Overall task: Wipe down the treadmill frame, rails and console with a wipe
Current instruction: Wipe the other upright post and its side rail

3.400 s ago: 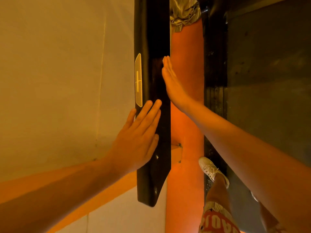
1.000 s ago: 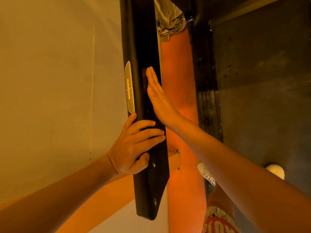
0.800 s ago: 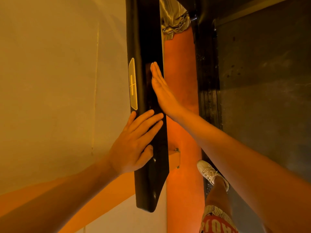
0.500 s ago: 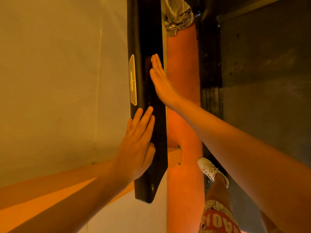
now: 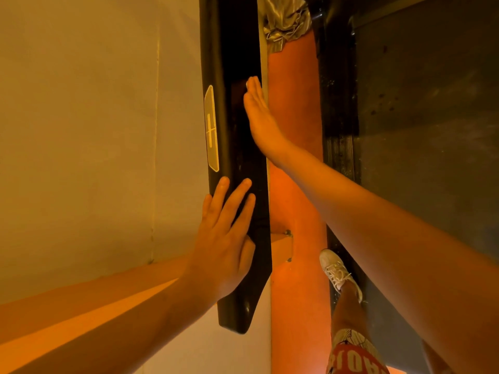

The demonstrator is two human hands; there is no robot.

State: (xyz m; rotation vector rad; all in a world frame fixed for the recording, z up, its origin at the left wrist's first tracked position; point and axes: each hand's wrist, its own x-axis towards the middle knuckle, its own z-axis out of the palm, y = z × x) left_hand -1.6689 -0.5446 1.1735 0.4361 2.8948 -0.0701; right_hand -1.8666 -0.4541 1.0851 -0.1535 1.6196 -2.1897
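A black treadmill handrail (image 5: 237, 63) runs away from me down the middle of the view, with a pale label (image 5: 211, 128) on its left side. My left hand (image 5: 224, 238) lies flat on the rail's near part, fingers straight and spread. My right hand (image 5: 260, 122) presses edge-on against the rail's right side further along, fingers straight and together. No wipe shows under either hand. Far right lies the dark treadmill belt (image 5: 432, 130) with its black side rail (image 5: 339, 117).
A pale wall (image 5: 94, 117) fills the left. An orange floor strip (image 5: 294, 157) runs between handrail and deck. A crumpled silvery cloth (image 5: 286, 20) lies at the top. My white shoe (image 5: 337, 273) stands on the side rail. A small bracket (image 5: 282, 247) sits under the handrail.
My left hand went from fingers laid across the rail to flat along it, sliding slightly. My right hand stays pressed on the rail's side, shifting a little along it.
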